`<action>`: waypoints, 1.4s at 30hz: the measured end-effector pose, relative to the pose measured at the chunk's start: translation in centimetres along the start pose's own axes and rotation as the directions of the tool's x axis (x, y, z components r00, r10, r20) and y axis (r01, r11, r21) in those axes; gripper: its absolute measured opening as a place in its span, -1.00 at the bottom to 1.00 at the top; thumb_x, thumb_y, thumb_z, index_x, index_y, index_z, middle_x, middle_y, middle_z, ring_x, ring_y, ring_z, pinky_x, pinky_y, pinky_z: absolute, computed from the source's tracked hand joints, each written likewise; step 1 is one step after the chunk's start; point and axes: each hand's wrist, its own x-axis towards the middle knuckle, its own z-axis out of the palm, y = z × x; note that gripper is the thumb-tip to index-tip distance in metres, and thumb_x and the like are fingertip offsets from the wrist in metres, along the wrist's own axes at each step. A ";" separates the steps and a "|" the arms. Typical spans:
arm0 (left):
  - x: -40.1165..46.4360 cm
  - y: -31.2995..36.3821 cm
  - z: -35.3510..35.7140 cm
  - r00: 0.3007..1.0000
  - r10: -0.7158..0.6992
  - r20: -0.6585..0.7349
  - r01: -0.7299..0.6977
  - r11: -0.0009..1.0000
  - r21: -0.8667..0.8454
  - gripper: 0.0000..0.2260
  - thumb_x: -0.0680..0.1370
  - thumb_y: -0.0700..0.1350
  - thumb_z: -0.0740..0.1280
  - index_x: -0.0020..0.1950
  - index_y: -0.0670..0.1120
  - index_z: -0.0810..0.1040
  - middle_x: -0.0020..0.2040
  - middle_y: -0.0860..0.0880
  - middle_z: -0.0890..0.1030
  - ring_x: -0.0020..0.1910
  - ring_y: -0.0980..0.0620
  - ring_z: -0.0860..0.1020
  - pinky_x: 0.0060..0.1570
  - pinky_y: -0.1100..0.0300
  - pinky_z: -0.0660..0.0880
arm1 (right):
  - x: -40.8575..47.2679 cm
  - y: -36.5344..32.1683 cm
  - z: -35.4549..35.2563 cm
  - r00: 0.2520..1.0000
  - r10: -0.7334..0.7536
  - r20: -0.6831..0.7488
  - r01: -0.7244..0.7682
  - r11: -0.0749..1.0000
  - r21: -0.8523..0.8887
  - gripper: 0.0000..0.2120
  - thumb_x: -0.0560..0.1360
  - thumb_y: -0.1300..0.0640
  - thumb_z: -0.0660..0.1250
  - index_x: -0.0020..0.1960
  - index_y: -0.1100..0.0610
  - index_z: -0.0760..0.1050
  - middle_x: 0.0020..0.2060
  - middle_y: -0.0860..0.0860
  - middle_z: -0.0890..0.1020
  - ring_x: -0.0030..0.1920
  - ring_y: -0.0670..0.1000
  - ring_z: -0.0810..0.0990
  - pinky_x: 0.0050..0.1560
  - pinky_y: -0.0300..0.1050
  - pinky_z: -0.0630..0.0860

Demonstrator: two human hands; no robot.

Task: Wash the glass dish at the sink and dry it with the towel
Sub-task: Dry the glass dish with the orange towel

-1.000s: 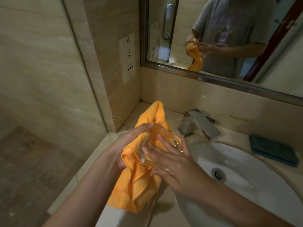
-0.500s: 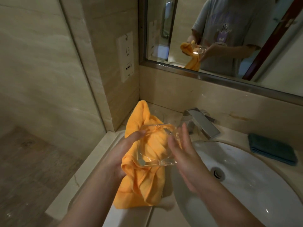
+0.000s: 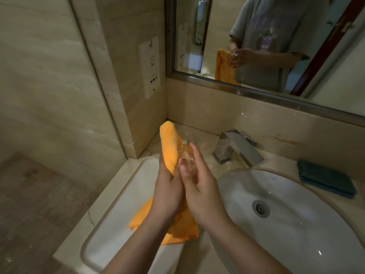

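Right between the 2 hands sits the clear glass dish [image 3: 187, 158], held up on edge above the counter's left end, just left of the white basin [image 3: 296, 224]. An orange towel [image 3: 169, 147] is pressed against its left face, one end standing above the hands and the rest hanging below the wrists. The left hand [image 3: 167, 191] grips the towel and backs the dish, fingers curled round the cloth. The right hand [image 3: 199, 186] lies against the dish's right face with its fingers fairly straight. Behind them stands a square chrome faucet [image 3: 240, 148], and a folded dark teal cloth [image 3: 325, 179] lies on the counter at right. A mirror [image 3: 276, 36] above reflects the person.
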 end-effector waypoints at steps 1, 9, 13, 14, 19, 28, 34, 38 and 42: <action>-0.2 0.3 0.0 1.000 -0.009 0.000 0.009 1.000 0.005 -0.66 0.59 0.03 0.18 0.37 0.17 0.29 0.19 0.07 0.56 0.11 0.09 0.56 0.13 0.03 0.53 | -0.1 0.0 0.0 1.000 0.003 0.004 -0.003 1.000 -0.013 -0.49 0.55 -0.07 0.10 0.47 -0.17 0.08 0.32 -0.27 0.30 0.33 -0.31 0.27 0.22 -0.50 0.26; -1.1 3.1 -2.0 0.998 -0.056 0.039 0.047 0.980 0.192 -0.83 0.55 0.12 0.16 0.09 0.15 0.44 -0.05 0.11 0.59 -0.07 0.17 0.54 -0.04 0.15 0.49 | 0.4 0.5 -2.3 0.991 0.050 0.124 -0.053 0.998 0.016 -0.50 0.58 0.05 0.15 0.44 -0.22 0.05 0.27 -0.32 0.33 0.21 -0.45 0.30 0.17 -0.57 0.30; 0.3 4.0 -3.4 0.984 -0.058 0.167 0.015 0.969 0.247 -0.69 0.47 0.24 0.16 -0.07 0.06 0.52 -0.07 -0.07 0.65 -0.08 -0.07 0.62 0.07 -0.09 0.54 | 0.3 0.5 -3.3 0.985 0.013 0.171 -0.008 1.000 -0.028 -0.51 0.57 0.19 0.19 0.32 -0.29 0.13 0.13 -0.40 0.39 0.21 -0.39 0.39 0.32 -0.29 0.37; 0.5 4.1 -3.3 0.981 -0.060 0.184 0.007 0.962 0.273 -0.70 0.48 0.23 0.15 -0.08 0.06 0.51 -0.07 -0.07 0.65 -0.07 -0.06 0.62 0.08 -0.09 0.54 | 0.5 0.5 -3.4 0.991 0.011 0.135 -0.007 1.000 -0.029 -0.51 0.58 0.21 0.18 0.36 -0.23 0.18 0.15 -0.35 0.44 0.21 -0.32 0.44 0.32 -0.20 0.41; 0.3 3.1 -2.9 0.963 0.013 0.268 -0.132 0.894 0.428 -0.95 0.55 0.14 0.16 -0.06 0.25 0.39 -0.07 0.10 0.56 -0.10 0.17 0.52 0.02 0.14 0.50 | 1.2 0.0 -4.0 0.978 0.206 -0.042 -0.195 0.964 0.180 -0.61 0.59 0.25 0.14 0.26 -0.18 0.39 0.22 -0.08 0.54 0.05 -0.14 0.60 0.02 0.01 0.63; 5.5 0.0 -4.6 0.985 0.068 0.159 -0.143 0.840 0.523 -0.70 0.57 0.05 0.20 0.28 0.03 0.40 0.08 -0.01 0.56 0.12 -0.07 0.53 0.03 0.09 0.44 | 0.1 -0.2 -7.6 0.939 0.247 -0.240 -0.110 0.876 0.470 -0.70 0.60 0.26 0.14 0.05 -0.11 0.50 0.11 -0.10 0.60 0.04 -0.01 0.65 -0.08 0.05 0.62; 6.6 -3.0 -4.7 0.986 -0.043 0.160 0.001 0.967 0.254 -0.33 0.53 0.08 0.28 0.53 0.08 -0.02 0.51 0.08 0.18 0.47 0.07 0.19 0.32 0.22 0.20 | -5.4 3.3 -4.1 0.914 0.394 -0.101 -0.260 0.757 0.600 -0.80 0.55 0.14 0.22 0.14 -0.02 0.52 0.08 -0.13 0.66 0.00 -0.04 0.68 -0.16 0.03 0.63; 2.7 -4.2 -7.8 0.999 -0.043 0.033 0.036 0.981 0.191 -0.57 0.53 0.15 0.23 0.36 0.04 0.39 0.31 0.07 0.46 0.30 0.07 0.41 0.24 0.15 0.35 | -9.2 5.8 -0.2 0.815 0.577 0.053 -0.461 0.591 0.662 -0.85 0.53 0.19 0.27 0.03 0.03 0.58 -0.05 0.02 0.71 -0.10 0.02 0.71 -0.27 -0.07 0.56; -4.3 -7.5 -11.3 0.969 -0.242 -0.051 0.247 0.941 0.233 -0.79 0.58 -0.02 0.20 -0.10 -0.04 0.60 -0.08 -0.08 0.66 -0.04 -0.08 0.61 0.08 -0.07 0.51 | -11.4 7.3 2.9 0.712 0.681 0.172 -0.593 0.450 0.667 -0.80 0.52 0.34 0.24 0.04 0.11 0.53 -0.13 0.02 0.67 -0.16 0.10 0.67 -0.29 0.02 0.59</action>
